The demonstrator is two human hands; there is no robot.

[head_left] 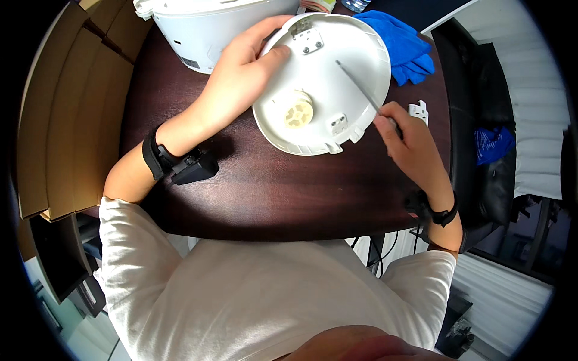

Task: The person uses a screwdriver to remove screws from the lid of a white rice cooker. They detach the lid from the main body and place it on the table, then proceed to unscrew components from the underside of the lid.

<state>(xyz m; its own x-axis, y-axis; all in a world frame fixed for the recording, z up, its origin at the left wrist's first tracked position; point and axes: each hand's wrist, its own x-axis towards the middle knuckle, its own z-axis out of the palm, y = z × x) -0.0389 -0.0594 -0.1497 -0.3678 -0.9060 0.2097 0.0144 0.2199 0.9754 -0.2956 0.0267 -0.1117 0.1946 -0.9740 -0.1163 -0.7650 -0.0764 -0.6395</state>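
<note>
— Where was the round white lid [328, 78]?
— Tilted on the dark table [271, 192], centre far. The left hand [244, 75] gripped its left rim.
— And the right hand [400, 129]?
— Closed around a screwdriver [360, 87], shaft reaching across the lid.

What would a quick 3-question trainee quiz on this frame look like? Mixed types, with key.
1. True or false: the left hand grips the rim of the round white plastic lid.
2. Multiple choice: the right hand holds a
A. blue cloth
B. screwdriver
C. small white clip
3. Fill in: behind the lid on the dark wooden table stands a white appliance ____.

Key
1. True: thumb on the lid's inner face, fingers round its edge.
2. B: the screwdriver has its shaft lying across the lid; the blue cloth and the small white clip lie untouched on the table.
3. Body: the white appliance body.
</note>
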